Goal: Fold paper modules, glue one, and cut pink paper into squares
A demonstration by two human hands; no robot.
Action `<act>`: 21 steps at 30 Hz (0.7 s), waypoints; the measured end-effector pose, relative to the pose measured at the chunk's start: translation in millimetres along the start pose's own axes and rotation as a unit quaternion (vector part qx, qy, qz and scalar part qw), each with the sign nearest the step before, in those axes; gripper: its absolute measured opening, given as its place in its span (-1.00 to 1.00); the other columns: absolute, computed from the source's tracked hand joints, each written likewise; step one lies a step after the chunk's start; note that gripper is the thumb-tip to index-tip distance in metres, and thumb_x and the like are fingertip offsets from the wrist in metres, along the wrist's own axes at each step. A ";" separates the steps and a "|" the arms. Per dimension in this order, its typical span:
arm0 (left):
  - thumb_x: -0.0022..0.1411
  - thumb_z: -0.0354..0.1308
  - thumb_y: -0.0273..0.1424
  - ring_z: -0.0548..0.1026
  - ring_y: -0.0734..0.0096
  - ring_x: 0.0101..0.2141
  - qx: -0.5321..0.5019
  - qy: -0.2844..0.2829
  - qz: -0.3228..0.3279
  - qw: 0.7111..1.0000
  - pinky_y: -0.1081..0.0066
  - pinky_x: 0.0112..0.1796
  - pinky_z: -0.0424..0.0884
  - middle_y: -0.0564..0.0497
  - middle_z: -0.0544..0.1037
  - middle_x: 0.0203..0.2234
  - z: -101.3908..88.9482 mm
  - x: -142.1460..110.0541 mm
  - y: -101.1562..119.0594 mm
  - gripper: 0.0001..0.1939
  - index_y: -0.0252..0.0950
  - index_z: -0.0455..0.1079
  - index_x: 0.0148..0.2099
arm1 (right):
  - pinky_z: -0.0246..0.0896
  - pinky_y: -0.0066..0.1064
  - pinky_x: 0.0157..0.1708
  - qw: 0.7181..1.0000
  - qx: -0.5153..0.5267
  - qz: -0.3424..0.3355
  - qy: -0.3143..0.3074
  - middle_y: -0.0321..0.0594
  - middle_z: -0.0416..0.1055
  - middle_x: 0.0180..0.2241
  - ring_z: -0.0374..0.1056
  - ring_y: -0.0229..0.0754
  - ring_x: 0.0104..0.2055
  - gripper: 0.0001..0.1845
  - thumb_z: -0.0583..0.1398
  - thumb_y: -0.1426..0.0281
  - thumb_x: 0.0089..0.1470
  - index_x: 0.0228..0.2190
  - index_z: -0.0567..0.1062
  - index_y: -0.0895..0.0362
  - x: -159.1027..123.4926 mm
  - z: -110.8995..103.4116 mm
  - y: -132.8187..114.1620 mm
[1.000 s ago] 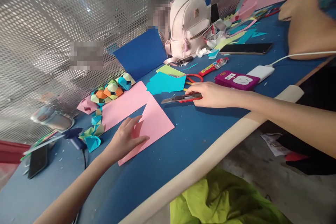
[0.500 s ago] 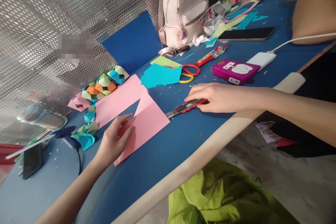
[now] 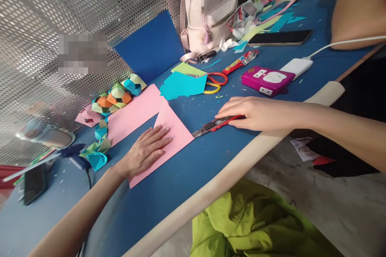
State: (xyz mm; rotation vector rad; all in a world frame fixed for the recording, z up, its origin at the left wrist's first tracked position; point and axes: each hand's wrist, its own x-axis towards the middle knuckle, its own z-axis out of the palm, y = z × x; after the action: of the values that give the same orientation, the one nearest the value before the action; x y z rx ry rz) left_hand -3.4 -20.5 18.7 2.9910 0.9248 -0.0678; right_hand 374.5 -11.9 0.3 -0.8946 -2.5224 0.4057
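Observation:
My left hand lies flat on a folded sheet of pink paper, palm down with its fingers stretched out. A folded flap shows along the paper's upper left edge. My right hand is closed around the handle of a red and black utility knife. The knife lies low over the blue table, its blade end at the paper's right corner. Whether the blade sits inside the fold or just touches the corner, I cannot tell. Behind the folded sheet lies another pink sheet.
Blue paper pieces and scissors lie beyond the folded sheet. A purple case, a phone and a backpack are farther back. Folded paper shapes line the left. A pale rounded edge borders the table.
My left hand has moved right and flattened from a raised, curled pose onto the folded paper. My right hand stays on the utility knife. The view has shifted slightly.

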 end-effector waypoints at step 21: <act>0.43 -0.27 -0.34 -0.09 0.29 0.32 -0.011 -0.011 -0.019 1.000 0.07 0.27 -0.10 0.06 -0.02 0.34 11.4 -1.3 -0.2 -0.53 -0.08 -0.02 0.34 | 0.31 -0.24 -0.09 1.000 -0.002 0.010 0.025 -0.14 0.50 -0.11 0.35 -0.11 -0.09 -0.63 0.02 0.43 0.18 -0.08 0.53 0.17 -9.6 7.2 -10.8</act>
State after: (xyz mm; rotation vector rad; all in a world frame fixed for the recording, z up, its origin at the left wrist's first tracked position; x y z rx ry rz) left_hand -5.0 -21.3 7.3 2.9454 0.9741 -0.0910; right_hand 372.0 -27.2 -4.3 -0.9208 -2.4710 0.3786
